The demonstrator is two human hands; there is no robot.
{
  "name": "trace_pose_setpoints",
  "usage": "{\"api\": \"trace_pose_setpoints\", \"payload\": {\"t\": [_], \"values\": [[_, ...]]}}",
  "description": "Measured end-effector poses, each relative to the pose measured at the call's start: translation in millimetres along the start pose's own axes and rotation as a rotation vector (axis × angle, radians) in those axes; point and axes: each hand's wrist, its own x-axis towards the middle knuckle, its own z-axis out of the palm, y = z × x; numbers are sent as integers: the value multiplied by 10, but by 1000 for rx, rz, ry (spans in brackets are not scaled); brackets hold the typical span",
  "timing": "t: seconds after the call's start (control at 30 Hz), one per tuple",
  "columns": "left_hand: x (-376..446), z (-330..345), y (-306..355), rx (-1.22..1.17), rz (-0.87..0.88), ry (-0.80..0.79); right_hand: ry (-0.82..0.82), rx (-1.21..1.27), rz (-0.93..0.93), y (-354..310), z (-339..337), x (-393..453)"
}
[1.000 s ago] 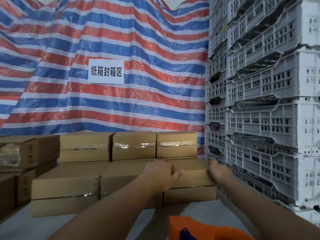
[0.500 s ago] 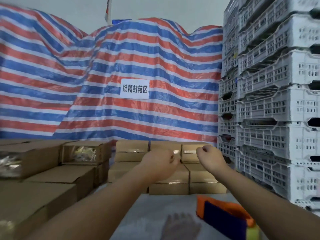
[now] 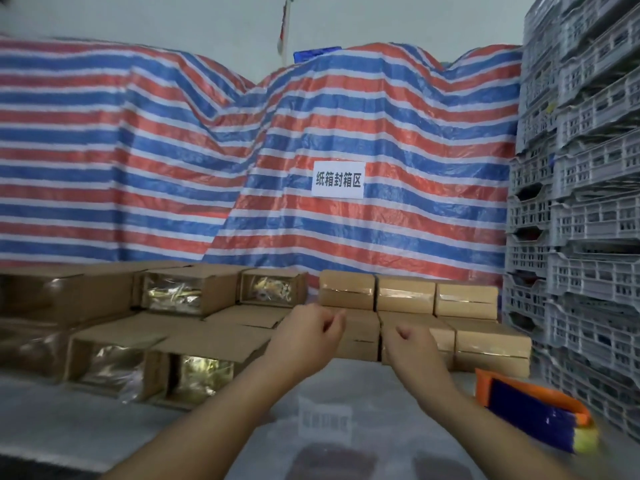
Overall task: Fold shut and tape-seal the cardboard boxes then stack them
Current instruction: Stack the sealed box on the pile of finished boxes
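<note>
Left hand (image 3: pixel 309 332) and right hand (image 3: pixel 410 342): both raised above the grey desk (image 3: pixel 86 417), fingers loosely curled, gripping nothing, apart from each other. Sealed cardboard boxes (image 3: pixel 405 295): two stepped rows at the desk's far edge, just beyond the hands, taped seams facing forward. Open cardboard boxes (image 3: pixel 188 289): stacked left, mouths showing shiny wrapping. Tape dispenser (image 3: pixel 535 415), orange and blue: near the right edge. Grey plastic crates (image 3: pixel 581 202): stacked at right. Striped tarpaulin (image 3: pixel 173 161) with white sign (image 3: pixel 338 180): behind.

Six sealed boxes (image 3: pixel 405 294), four open boxes (image 3: pixel 180 292), one tape dispenser (image 3: pixel 533 415).
</note>
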Motion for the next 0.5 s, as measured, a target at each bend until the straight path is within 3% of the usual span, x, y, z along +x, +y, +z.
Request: {"api": "trace_pose_setpoints", "payload": {"t": [0.3,0.5], "values": [[-148,-97,-464,82,-59,-8,-50,81,73,190,505,-116],[-119,-570,-657,142,-160,66,-328,197,-38,-210,926,126]]}}
